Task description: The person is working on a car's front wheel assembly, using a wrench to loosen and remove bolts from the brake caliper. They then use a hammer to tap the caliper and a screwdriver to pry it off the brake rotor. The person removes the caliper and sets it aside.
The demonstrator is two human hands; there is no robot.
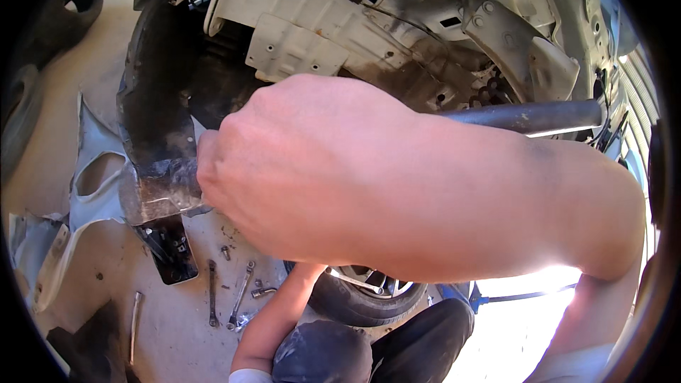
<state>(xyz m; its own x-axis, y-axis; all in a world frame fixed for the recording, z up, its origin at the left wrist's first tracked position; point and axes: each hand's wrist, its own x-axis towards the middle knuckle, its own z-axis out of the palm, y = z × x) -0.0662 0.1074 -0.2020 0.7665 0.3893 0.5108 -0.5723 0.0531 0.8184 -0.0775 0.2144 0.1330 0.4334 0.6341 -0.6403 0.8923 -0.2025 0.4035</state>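
My right forearm crosses the middle of the view from the right, and my right hand (273,149) is closed in a fist, back of the hand up. What its fingers hold, if anything, is hidden. Right beside the knuckles is a greyish, scuffed plastic piece (167,188) at the edge of a dark liner (159,92). From below rises my left arm; only the wrist end of my left hand (310,270) shows, the fingers being hidden behind the right forearm. Close to it a silver wrench (358,281) slants over a wheel (347,303). Behind the forearm sticks out a dark round bar (539,117).
Bare car body metal (312,10) fills the top. Several tools lie on the floor, among them a wrench (242,294) and a long metal bar (135,326). A phone (175,252) lies left of them. A pale torn panel (99,177) and tyres (78,0) stand at left.
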